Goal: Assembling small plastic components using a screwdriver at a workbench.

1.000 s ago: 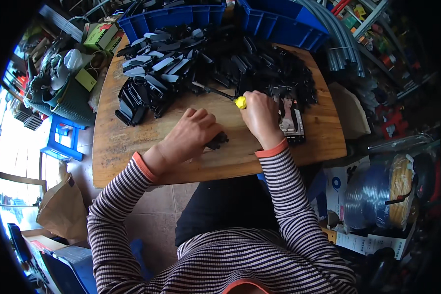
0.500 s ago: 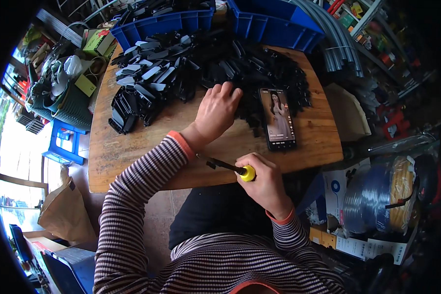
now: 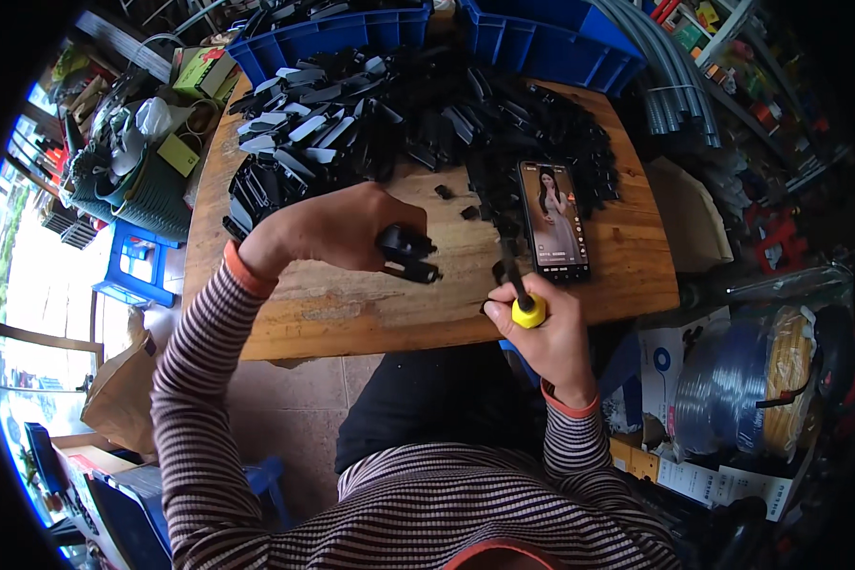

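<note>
My left hand (image 3: pixel 344 231) is closed round a black plastic part (image 3: pixel 410 255) above the wooden table. Two ends of that part stick out past the fingers, and the rest is hidden by the palm. Over the table's front edge, my right hand (image 3: pixel 549 334) grips a yellow-handled tool (image 3: pixel 529 311). Its dark shaft points away from me and looks blurred, so I cannot tell its exact kind. Small black pieces (image 3: pixel 444 192) lie on the wood between the hands and the large pile of black plastic parts (image 3: pixel 323 119).
A lit phone (image 3: pixel 553 220) lies at the right of the wooden table (image 3: pixel 351 323). Two blue crates (image 3: pixel 560 47) stand along the far edge. To the left are a blue stool (image 3: pixel 135 261) and a paper bag (image 3: pixel 123 389). Wrapped coils (image 3: pixel 731 380) sit at the right.
My left hand has drawn back from the pile toward the left and now holds a black part. My right hand has moved right, and its tool now points away instead of left.
</note>
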Demonstrator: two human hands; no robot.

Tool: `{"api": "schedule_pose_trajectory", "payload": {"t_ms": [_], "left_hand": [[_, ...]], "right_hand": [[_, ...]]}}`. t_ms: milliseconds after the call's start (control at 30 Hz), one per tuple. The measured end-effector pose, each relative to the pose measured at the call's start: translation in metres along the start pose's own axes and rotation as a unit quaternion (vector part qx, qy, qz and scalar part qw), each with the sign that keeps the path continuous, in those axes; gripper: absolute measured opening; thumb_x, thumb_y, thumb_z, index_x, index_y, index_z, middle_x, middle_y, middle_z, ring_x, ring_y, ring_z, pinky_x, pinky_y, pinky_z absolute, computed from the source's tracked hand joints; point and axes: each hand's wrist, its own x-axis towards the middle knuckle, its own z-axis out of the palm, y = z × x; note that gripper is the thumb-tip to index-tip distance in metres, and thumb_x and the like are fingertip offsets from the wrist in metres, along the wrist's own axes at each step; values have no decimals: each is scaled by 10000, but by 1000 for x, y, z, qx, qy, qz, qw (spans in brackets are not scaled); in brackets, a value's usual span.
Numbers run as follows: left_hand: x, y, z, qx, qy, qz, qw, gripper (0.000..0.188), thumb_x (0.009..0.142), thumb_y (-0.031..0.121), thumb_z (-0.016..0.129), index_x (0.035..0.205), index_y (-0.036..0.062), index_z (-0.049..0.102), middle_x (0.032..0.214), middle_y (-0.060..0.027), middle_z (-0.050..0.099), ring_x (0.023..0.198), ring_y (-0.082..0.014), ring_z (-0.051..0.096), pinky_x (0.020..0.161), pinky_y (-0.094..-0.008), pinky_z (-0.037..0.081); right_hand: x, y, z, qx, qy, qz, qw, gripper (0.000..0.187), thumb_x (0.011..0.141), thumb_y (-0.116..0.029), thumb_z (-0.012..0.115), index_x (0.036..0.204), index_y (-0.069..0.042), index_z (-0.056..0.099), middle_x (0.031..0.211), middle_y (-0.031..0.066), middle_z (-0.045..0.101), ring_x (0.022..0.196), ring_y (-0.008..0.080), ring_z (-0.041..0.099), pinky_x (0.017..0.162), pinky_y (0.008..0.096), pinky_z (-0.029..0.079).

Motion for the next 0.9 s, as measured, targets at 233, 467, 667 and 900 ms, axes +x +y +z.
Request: {"api": "schedule_pose_trajectory", "payload": {"t_ms": [233, 467, 667, 900], "left_hand": [[41, -22, 6, 184, -126, -5, 975, 287, 716, -39, 655, 989, 48, 642, 858, -91, 687, 788, -277, 669, 675, -369, 526], [-3, -5, 57, 286, 179, 53, 940, 248, 776, 80, 636, 1017, 91, 579, 878, -27, 612, 876, -202, 607, 790, -342, 458], [-30, 2, 89, 338, 169, 12, 926, 236, 801, 139, 610, 1027, 115, 547, 939, -9, 589, 915, -178, 581, 814, -326, 424], [-40, -15, 85, 283, 193, 54, 938, 204, 812, 155, 597, 1006, 124, 548, 947, -12, 588, 922, -176, 584, 810, -326, 421]], "right_hand": [[17, -4, 8, 44, -11, 16, 999, 113, 832, -33, 698, 928, 13, 657, 766, 23, 647, 662, 79, 594, 604, 210, 481], [55, 2, 2, 19, 47, -55, 997, 94, 851, -53, 680, 923, 7, 666, 809, 35, 674, 708, 101, 637, 630, 218, 493], [101, 12, 46, -71, 2, -127, 989, 103, 839, -53, 696, 900, 17, 652, 838, 56, 698, 766, 126, 671, 665, 225, 495], [118, 27, 66, -135, -9, -188, 973, 149, 767, 7, 702, 900, -14, 638, 817, 140, 667, 722, 285, 667, 638, 306, 512]]}}
